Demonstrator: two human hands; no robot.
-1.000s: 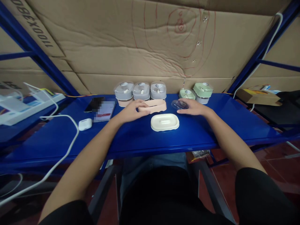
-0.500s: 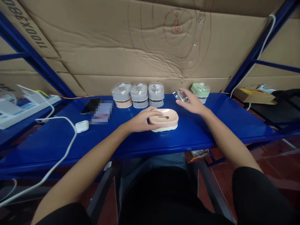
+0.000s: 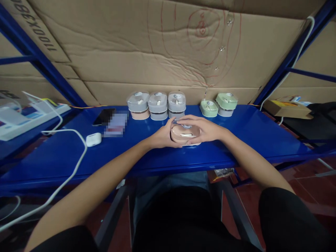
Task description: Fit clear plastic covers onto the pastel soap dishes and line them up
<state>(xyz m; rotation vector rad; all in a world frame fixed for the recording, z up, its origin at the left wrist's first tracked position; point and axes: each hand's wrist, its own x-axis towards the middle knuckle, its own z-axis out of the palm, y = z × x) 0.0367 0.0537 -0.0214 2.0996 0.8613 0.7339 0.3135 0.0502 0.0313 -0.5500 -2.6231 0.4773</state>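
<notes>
Across the whole background, a creased cardboard wall, marked with looping red lines right of center and with large printed lettering at upper left. In front, a glossy blue surface, with slanting blue posts at both sides. Low on the right, red tiled floor. Extended over the near edge, two bare forearms, black sleeves above the elbows.

At far left, a white power strip; nearer, a thick white cable, curving down to the lower left. At far right, an open carton.

Near the middle of the surface, left hand curled around the left end of a pink box, gripping it; right hand bent around the right end of the same box and its clear cover, also gripping. Below, at lower right, a sliver of cream base.

Along the back, side by side, three two-tier stacks with gray tops, the leftmost over a peach tier. Farther right, a green-over-gray stack, with a single low green box just beside it.

On the left, a dark phone, then a small white case.
</notes>
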